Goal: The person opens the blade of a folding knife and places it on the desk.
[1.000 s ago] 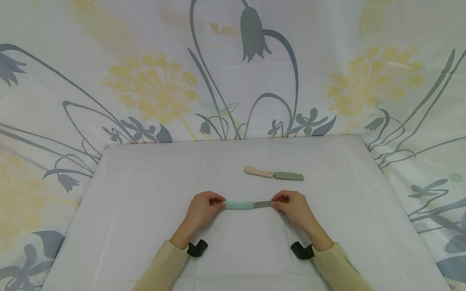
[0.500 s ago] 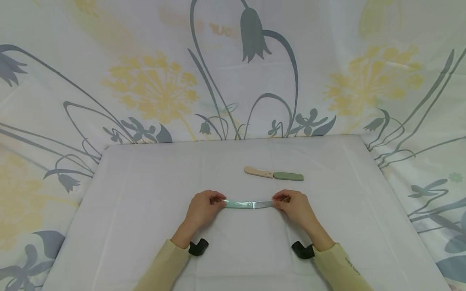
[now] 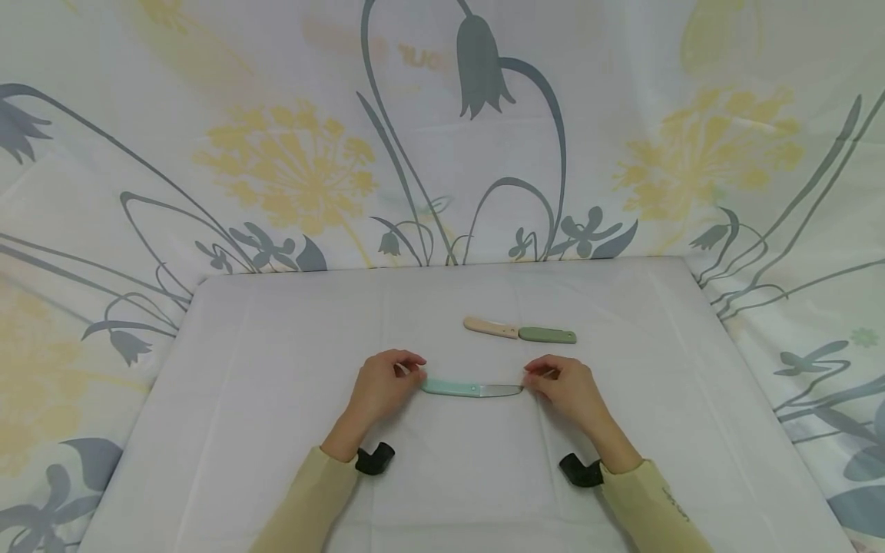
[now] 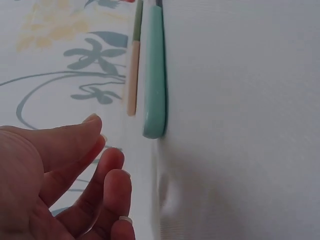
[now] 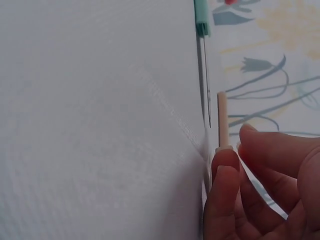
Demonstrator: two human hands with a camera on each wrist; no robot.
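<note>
A curtain (image 3: 429, 161) printed with grey bellflowers and yellow flower heads surrounds a white-covered worktop (image 3: 297, 330). Near the middle of this worktop lies an unfolded knife (image 3: 473, 389), its turquoise handle (image 3: 449, 388) toward the person's left and its pale metal blade (image 3: 499, 391) pointing right. Farther back, to the right of the knife's middle and apart from it, lies a green and beige piece (image 3: 518, 331), probably a second folding knife.

The left hand (image 3: 383, 384) is beside the handle's end; in the left wrist view its fingers are loosely curled, thumb and forefinger nearly meeting, with a gap between them and the handle. The right hand (image 3: 565, 386) is just beyond the blade's tip, similarly bent, narrow and holding nothing.

The step in hand appears to be the placing or straightening of the knife by its two ends. For good practice, the handle would best take the guiding force, since it offers a safe grip. The right fingertips should meet only the flat sides of the blade, never its point. Which long side is the cutting edge cannot be told here, so both merit care. Lightly pressed sideways, the blade could swing about its joint; small, level pushes seem wisest.
</note>
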